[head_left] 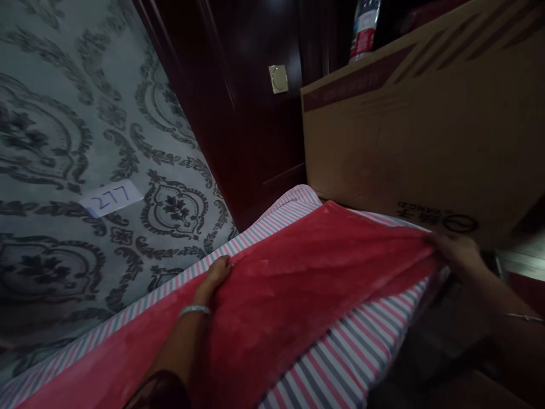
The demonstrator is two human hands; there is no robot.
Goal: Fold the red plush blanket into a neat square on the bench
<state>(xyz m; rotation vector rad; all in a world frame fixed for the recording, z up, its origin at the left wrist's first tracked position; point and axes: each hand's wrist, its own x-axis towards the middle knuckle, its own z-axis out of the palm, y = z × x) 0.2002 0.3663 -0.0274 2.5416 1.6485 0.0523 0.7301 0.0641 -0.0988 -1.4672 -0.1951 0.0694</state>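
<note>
A red fleece blanket lies spread over a pink, white and grey striped mattress. My left hand, a silver bangle on its wrist, grips the blanket's left edge near the wall, fingers curled round the fabric. My right hand is closed on the blanket's far right corner, just under a big cardboard box. The cloth is stretched between both hands.
A large cardboard box stands at the mattress's far end with a plastic bottle behind it. Grey patterned wallpaper carries a paper label reading 277. A dark wooden door or cabinet fills the corner.
</note>
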